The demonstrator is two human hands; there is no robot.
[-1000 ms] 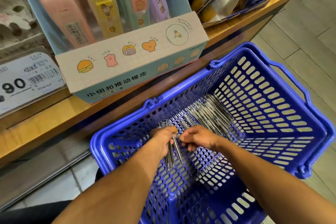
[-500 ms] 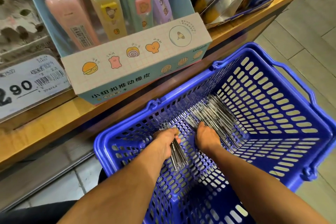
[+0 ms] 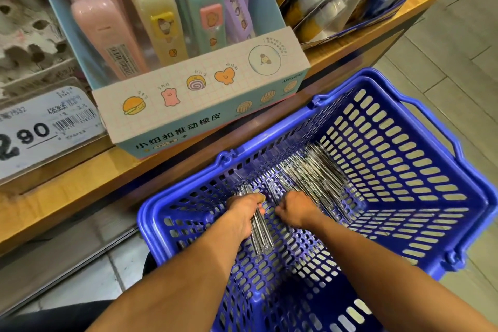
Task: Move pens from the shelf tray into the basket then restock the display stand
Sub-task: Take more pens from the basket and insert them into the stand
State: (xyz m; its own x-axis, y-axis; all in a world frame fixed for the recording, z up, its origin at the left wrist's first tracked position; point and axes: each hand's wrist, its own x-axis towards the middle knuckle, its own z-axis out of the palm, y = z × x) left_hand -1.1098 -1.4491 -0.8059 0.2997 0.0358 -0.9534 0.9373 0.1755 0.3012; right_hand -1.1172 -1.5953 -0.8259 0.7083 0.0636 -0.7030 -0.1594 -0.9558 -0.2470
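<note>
Basket, blue perforated plastic (image 3: 420,170), holds a loose pile of slim clear-wrapped pens (image 3: 312,170), long axes running diagonally from near-left to far-right. Left hand (image 3: 244,214) is clamped on a pen bundle (image 3: 260,234) pointing toward the wearer. Right hand (image 3: 295,210), fingers curled onto the pile's near end, is nearer.

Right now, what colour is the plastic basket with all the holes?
The plastic basket is blue, with slotted walls. The head view shows it best.

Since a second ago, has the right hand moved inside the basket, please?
Yes. The right hand has moved from beside the left hand toward the loose pens.
</note>
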